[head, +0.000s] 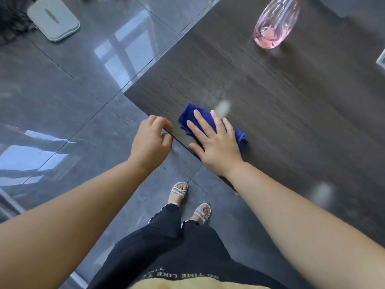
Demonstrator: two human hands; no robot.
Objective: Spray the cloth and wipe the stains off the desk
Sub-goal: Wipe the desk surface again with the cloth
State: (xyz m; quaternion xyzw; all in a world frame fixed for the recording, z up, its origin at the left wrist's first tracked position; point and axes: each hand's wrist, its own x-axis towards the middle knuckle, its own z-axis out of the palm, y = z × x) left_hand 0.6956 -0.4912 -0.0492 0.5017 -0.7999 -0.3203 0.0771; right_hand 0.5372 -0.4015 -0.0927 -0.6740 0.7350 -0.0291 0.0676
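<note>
A blue cloth [188, 116] lies bunched on the dark wood desk [281, 97] close to its near-left corner. My right hand [214, 140] presses flat on the cloth with fingers spread. A pale whitish stain [223, 107] sits on the desk just beyond the cloth. Another faint pale smear [320, 192] shows near my right forearm. My left hand [151, 140] rests curled on the desk's edge, fingers over the rim, holding nothing else. A clear spray bottle with pink liquid [273, 28] stands at the far side of the desk.
Glossy grey floor tiles [62, 101] surround the desk on the left and front. A grey flat mop head [53, 17] lies on the floor at the far left. A pale object [381, 57] is cut off at the right edge. My sandalled feet [189, 201] stand beside the desk edge.
</note>
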